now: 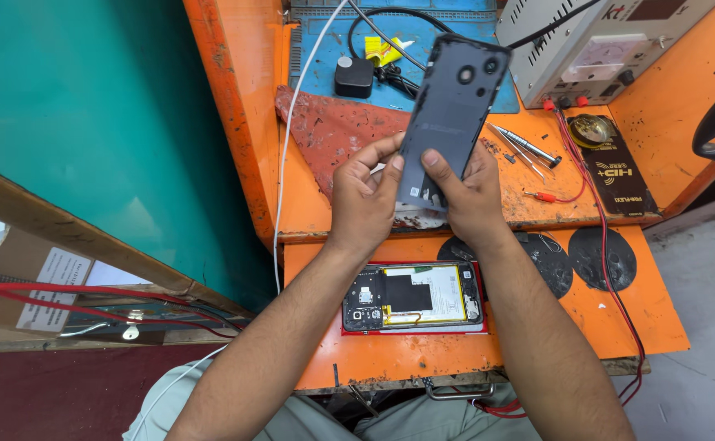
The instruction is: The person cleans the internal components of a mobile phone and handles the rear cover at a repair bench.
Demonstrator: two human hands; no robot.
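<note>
back cover (449, 106): its lower edge is covered by the thumbs of the left hand (363, 196) and right hand (473, 196); its inner face cannot be seen.
power supply (594, 45): up and right of the grip, top and right side cut off by the picture's edge.
blue mat (325, 49): beyond the grip, far edge cut off; the cover hides part of it.
small parts (511, 157): just right of the grip, too small to tell.
red cloth (333, 135): near corner hidden behind the hands.

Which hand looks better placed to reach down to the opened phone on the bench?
Probably the left hand: it grips only the back cover's edge, above the opened phone. The right hand supports the cover.
</note>
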